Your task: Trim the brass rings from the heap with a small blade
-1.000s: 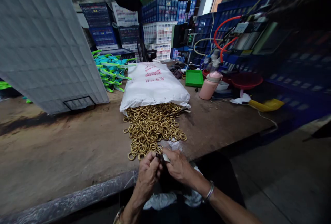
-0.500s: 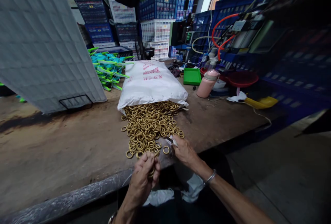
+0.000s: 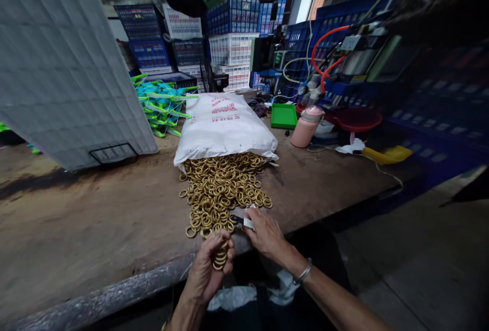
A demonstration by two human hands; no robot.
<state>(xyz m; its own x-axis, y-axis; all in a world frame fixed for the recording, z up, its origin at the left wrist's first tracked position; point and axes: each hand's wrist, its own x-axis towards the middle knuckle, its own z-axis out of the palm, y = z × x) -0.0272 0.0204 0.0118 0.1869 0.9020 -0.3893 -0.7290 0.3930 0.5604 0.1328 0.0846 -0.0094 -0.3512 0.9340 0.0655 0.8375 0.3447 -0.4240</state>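
A heap of brass-coloured rings (image 3: pixel 221 191) spills from the mouth of a white sack (image 3: pixel 225 125) onto a worn wooden bench (image 3: pixel 95 224). My left hand (image 3: pixel 208 270) is at the bench's near edge, fingers closed round a small stack of rings (image 3: pixel 220 257). My right hand (image 3: pixel 265 234) is at the near edge of the heap, pinching a small white and dark tool (image 3: pixel 244 221) that points at the rings.
A large grey ribbed panel (image 3: pixel 64 71) leans at the left. Green and blue plastic parts (image 3: pixel 160 104) lie behind it. A green tray (image 3: pixel 283 115), a pink flask (image 3: pixel 305 126), a red bowl (image 3: pixel 359 118) and hoses stand at the right. Stacked crates (image 3: pixel 233 40) fill the back.
My hands were together at the bench edge a second ago. The right hand then reached to the heap's edge and now holds the small tool at the rings; the left keeps its ring stack.
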